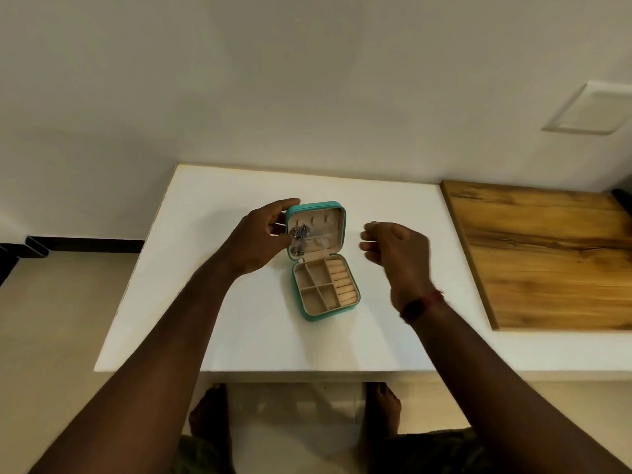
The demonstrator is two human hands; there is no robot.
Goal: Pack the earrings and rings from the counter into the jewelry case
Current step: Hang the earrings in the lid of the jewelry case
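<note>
Earrings [300,234] are seen at the jewelry case [309,316] lid [325,217], which is gripped by the left hand [260,237] fingers. The ring rolls [342,283] look unfilled. The right hand [398,249] is curled and blurred, so its hold cannot be told.

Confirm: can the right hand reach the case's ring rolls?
Likely yes: the ring rolls lie uncovered in the open jewelry case, and the right hand hovers just beside it, nothing between.

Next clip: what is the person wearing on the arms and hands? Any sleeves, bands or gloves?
The left forearm and right forearm are bare, with no sleeves in view. A dark red band circles the right wrist; the left wrist carries nothing. There is no glove on the left grip or the right grip. Rings cannot be told, as the fingers are blurred.
</note>
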